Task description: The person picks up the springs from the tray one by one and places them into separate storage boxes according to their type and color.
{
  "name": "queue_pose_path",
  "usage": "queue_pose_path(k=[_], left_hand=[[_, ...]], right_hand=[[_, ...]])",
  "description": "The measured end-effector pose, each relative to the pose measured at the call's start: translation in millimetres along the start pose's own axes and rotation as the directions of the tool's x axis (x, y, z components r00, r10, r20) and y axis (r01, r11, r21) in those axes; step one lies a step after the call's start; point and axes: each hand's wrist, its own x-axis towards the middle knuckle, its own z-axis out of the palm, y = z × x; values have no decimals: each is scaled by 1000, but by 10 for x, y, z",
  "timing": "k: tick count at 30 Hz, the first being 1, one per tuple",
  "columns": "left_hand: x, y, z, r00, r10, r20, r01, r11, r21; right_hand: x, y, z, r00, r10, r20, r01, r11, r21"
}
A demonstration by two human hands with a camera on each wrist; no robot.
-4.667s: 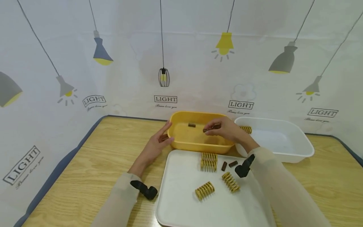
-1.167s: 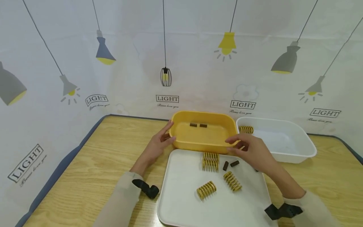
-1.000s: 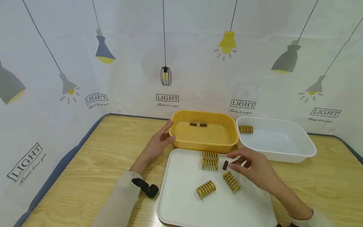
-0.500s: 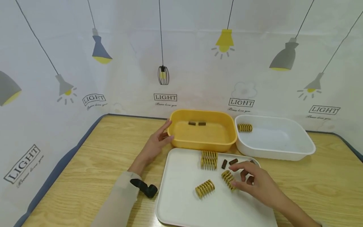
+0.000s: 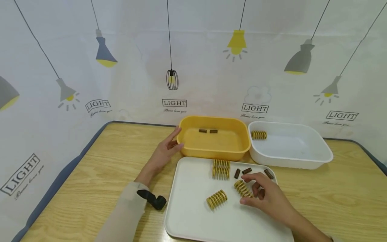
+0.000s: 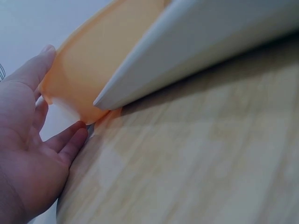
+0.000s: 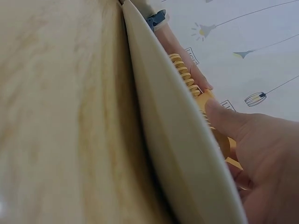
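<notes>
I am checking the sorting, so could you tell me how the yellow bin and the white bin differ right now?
The yellow bin holds two small dark springs, while the white bin holds one larger yellow spring. The left hand touches the yellow bin; no hand touches the white bin. Both stand behind the white tray.

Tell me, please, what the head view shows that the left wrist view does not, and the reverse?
Only the head view shows the right hand touching a yellow spring on the white tray, the other springs, two small brown springs inside the yellow bin, and the white bin.

Only the left wrist view shows, close up, the tray's raised edge overlapping the bin's corner, with a fingertip at its base.

Both show the left hand, fingers straight, against the yellow bin on the wooden table.
</notes>
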Motion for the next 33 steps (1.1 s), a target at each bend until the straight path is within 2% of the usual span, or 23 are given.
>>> queue_pose_path(k=[13, 25, 33], left_hand=[[-13, 10, 0, 1000, 3, 1, -3, 1000, -6], [3, 18, 22, 1000, 3, 4, -3, 1000, -13], [-10, 42, 16, 1000, -5, -3, 6, 1000, 18]], right_hand=[[-3, 57, 43, 1000, -9, -16, 7, 995, -100], [-24, 58, 22, 1000, -1, -17, -1, 995, -100], [-19, 52, 20, 998, 60, 21, -56, 988, -145]])
